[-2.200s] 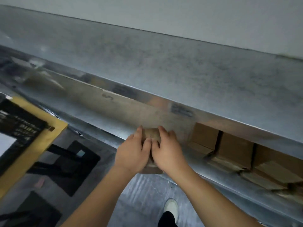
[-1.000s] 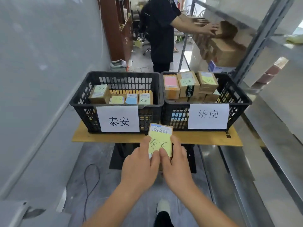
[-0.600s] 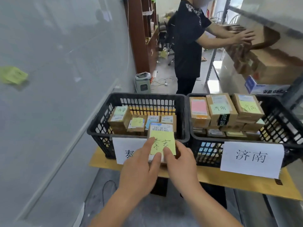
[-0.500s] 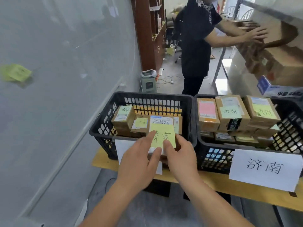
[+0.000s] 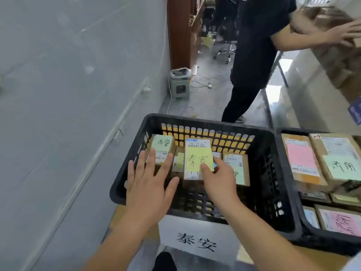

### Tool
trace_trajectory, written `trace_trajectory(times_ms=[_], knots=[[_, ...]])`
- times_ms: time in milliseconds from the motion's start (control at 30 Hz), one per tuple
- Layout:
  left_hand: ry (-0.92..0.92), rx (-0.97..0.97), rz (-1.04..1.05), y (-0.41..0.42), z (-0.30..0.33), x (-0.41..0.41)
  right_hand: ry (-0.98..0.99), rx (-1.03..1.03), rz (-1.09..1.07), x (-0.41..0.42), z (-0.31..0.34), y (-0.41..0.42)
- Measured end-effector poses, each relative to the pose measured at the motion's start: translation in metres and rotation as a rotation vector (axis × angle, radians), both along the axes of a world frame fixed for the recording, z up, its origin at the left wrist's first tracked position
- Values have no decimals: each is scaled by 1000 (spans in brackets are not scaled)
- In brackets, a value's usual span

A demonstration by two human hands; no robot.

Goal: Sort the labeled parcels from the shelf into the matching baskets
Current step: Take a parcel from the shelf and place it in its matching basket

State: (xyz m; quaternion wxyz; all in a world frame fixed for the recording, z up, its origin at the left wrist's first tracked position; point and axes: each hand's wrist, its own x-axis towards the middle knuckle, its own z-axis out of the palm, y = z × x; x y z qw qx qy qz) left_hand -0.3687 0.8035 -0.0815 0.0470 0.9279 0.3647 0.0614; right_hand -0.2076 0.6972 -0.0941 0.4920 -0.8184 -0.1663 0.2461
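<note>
A small cardboard parcel (image 5: 197,153) with a yellow handwritten note is over the inside of the left black basket (image 5: 271,173), which carries a white sign (image 5: 197,239). My right hand (image 5: 218,180) holds the parcel by its lower right corner, thumb on the note. Spread flat with straight fingers, my left hand (image 5: 150,182) hovers above the basket's left part and holds nothing. Several labelled parcels lie in that basket, one with a green note (image 5: 162,147). The right black basket (image 5: 304,237) holds several parcels with pink and green notes.
Both baskets stand on a yellow board (image 5: 304,255). A grey wall (image 5: 68,94) runs along the left. Another person in black (image 5: 254,55) stands beyond the baskets and reaches to boxes on a shelf at right. A small grey stool (image 5: 179,83) and cables lie on the floor.
I turned from the shelf to the baskets and carried the parcel forward over the left basket. My left hand has let go of it and spread open; the right hand still holds it.
</note>
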Motion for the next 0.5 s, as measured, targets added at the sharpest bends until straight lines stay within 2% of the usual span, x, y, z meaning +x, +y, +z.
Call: trace_trajectory(times_ms=[200, 333, 500], knots=[[122, -69, -40, 88, -27, 9, 75, -181, -63, 14, -45, 78], [133, -92, -121, 101, -31, 11, 121, -223, -120, 24, -70, 113], [129, -103, -156, 106, -35, 12, 82, -277, -112, 31, -93, 129]])
